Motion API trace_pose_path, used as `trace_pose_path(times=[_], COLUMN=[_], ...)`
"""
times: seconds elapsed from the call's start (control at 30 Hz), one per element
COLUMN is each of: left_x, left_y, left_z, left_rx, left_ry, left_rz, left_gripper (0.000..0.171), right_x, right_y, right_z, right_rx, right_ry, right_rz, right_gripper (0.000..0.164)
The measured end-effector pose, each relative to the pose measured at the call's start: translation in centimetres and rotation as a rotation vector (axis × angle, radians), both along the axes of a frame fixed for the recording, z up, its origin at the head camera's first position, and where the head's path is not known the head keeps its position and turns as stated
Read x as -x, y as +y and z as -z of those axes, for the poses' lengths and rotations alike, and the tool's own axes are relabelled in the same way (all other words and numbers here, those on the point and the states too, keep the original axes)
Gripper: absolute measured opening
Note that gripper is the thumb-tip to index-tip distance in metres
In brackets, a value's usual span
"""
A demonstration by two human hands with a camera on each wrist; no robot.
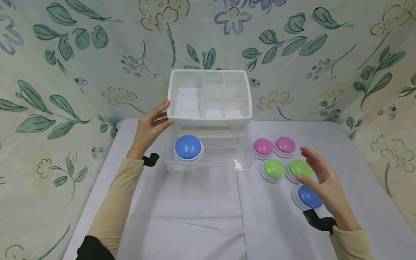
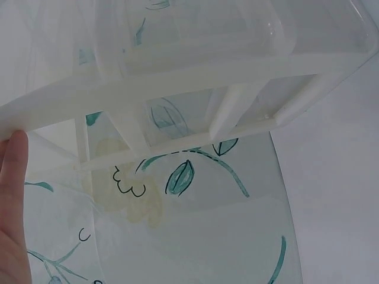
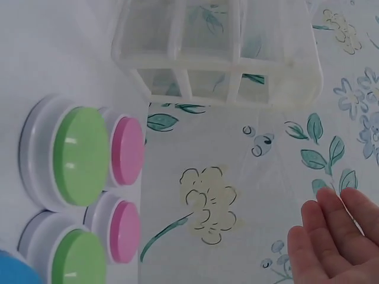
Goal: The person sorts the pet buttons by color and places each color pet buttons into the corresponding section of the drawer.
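A white storage box (image 1: 186, 122) with a divided open top stands at the back of the table. Below its top, a clear drawer (image 1: 242, 167) is pulled out toward the front. One blue push button (image 1: 187, 147) with a white base sits at the drawer's left side. My left hand (image 1: 152, 124) touches the left side of the box's top with fingertips and thumb. My right hand (image 1: 325, 184) hovers, fingers extended and holding nothing, over a second blue button (image 1: 309, 196) and close to a green button (image 1: 299, 168).
Another green button (image 1: 274, 169) and two pink buttons, a left one (image 1: 263, 147) and a right one (image 1: 285, 145), stand right of the drawer. A white cloth (image 1: 195, 216) covers the table. Floral fabric (image 1: 208, 36) hangs behind and at both sides.
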State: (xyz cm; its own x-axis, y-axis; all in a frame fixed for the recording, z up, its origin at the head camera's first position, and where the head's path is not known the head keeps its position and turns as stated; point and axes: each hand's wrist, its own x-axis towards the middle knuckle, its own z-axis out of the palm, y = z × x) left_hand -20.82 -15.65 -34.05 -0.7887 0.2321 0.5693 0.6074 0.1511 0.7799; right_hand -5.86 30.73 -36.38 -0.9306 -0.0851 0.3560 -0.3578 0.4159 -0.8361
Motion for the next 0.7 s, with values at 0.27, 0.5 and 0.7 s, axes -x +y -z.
trace_pose_path(times=[0.27,0.5,0.7], left_x=[0.1,0.0,0.0], left_y=[0.0,0.1,0.1], left_z=[0.1,-0.1,-0.1], left_rx=[0.003,-0.015,0.0], left_ry=[0.003,-0.001,0.007], left_rz=[-0.004,0.008,-0.005], left_gripper=[0.055,0.055,0.055], right_x=[-1.2,-2.3,-3.3], right_y=[1.9,3.8,4.9], right_z=[2.1,4.6,6.7], right_rx=[-0.062,-0.081,-0.107], right_ry=[-0.04,-0.078,-0.142], right_rz=[0.072,0.104,0.176], right_gripper=[0.085,0.086,0.085])
